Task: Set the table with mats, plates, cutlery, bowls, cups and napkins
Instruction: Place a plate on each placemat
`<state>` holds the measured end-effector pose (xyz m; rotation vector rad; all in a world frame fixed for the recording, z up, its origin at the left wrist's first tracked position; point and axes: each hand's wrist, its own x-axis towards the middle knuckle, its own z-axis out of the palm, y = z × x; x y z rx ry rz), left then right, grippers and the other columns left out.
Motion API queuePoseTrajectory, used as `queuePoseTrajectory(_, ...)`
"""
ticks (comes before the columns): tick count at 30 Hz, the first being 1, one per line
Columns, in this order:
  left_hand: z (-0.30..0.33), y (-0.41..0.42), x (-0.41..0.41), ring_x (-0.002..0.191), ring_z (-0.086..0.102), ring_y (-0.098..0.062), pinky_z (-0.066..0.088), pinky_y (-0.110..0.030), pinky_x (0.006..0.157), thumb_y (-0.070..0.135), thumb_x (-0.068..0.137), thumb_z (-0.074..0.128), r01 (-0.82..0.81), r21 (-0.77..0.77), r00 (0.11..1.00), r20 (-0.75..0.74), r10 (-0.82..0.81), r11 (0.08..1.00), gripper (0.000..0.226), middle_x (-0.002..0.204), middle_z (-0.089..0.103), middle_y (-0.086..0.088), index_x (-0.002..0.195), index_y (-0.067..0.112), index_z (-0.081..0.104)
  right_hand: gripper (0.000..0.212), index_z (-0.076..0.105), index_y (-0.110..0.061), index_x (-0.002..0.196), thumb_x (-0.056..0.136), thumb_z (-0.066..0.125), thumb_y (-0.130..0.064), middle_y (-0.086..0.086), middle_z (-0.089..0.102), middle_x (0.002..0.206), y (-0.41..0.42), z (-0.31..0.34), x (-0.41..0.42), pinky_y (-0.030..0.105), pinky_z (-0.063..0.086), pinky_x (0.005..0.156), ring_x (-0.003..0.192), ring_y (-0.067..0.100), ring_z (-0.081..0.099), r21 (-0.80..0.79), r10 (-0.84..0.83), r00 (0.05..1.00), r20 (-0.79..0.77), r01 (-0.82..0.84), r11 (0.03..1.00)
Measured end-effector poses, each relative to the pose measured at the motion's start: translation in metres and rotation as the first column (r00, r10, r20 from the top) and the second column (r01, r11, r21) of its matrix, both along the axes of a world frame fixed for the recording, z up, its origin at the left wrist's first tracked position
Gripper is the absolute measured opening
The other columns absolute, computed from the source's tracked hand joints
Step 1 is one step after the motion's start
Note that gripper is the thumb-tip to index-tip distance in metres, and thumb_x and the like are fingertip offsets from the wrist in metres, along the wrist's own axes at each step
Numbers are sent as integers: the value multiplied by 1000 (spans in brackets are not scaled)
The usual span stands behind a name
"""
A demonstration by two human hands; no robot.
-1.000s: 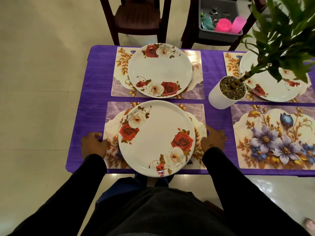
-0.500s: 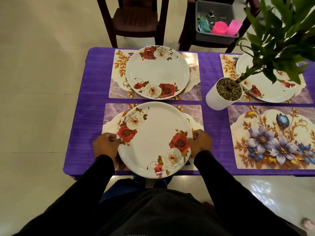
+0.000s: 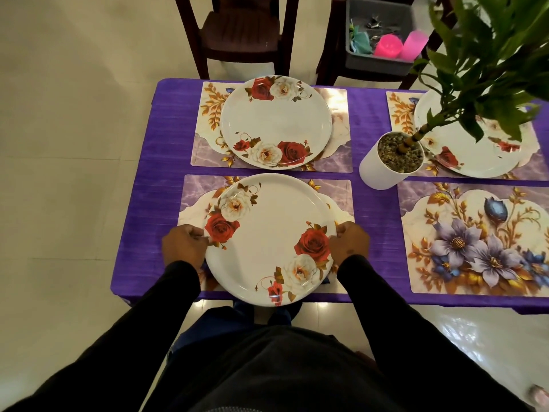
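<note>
Head view: person stood at the near edge of a purple-covered table, looking down over both arms.
Near plate: rose-patterned plate lay on the near-left mat, its front rim overhanging the table edge toward the person; likely being squared up on the mat.
Left hand: left hand gripped the plate's left rim, fingers curled over the edge beside the red rose.
Right hand: right hand gripped the opposite rim the same way; a two-sided hold suits sliding or turning a wide, flat plate without tipping it.
Far-left setting: second plate sat centred on the far-left mat, apparently finished as far as plates go.
Far-right setting: third plate on its mat, partly hidden behind the plant.
Bare mat: near-right mat, blue and lilac flowers, carried no plate; judged the next place to fill.
Plant: white pot of pebbles stood between the settings, touching no plate that could be seen.
Supplies: grey tub on a chair beyond the table held pink cups, metal pieces that looked like cutlery, and something teal; kept off the table, presumably until the plates were down.
Writing: no brand, label or lettering could be read anywhere.
</note>
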<state>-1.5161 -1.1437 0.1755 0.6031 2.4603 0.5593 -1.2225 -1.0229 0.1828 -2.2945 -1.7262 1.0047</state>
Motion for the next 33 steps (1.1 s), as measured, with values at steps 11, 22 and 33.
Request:
queuePoseTrajectory(11, 0, -13, 22, 105, 65, -28, 52, -43, 97, 16, 98, 61, 21, 25, 991, -132, -18, 999, 20, 114, 71, -11, 115, 9, 70, 24, 49, -6, 116, 93, 57, -9, 7, 58, 105, -8, 5, 14, 31, 47, 73, 90, 22, 53, -69, -181, 961, -207, 170, 983)
queuePoseTrajectory(22, -6, -4, 6, 98, 67, -31, 54, -44, 93, 25, 81, 82, 8, -47, 1000, -9, -8, 999, 31, 107, 73, -13, 104, 7, 71, 18, 67, -12, 106, 89, 69, -16, 0, 69, 96, 6, -3, 30, 28, 51, 73, 90, 19, 66, -102, -9, 953, -303, -23, 995)
queuePoseTrajectory(33, -5, -15, 2, 93, 60, -24, 49, -35, 80, 17, 84, 77, 48, 22, 983, 179, -51, 999, 30, 104, 65, -7, 106, 6, 61, 13, 66, -12, 84, 87, 61, 0, -2, 67, 76, 4, 5, 31, 23, 47, 54, 73, 15, 64, -222, -89, 928, -362, 7, 975)
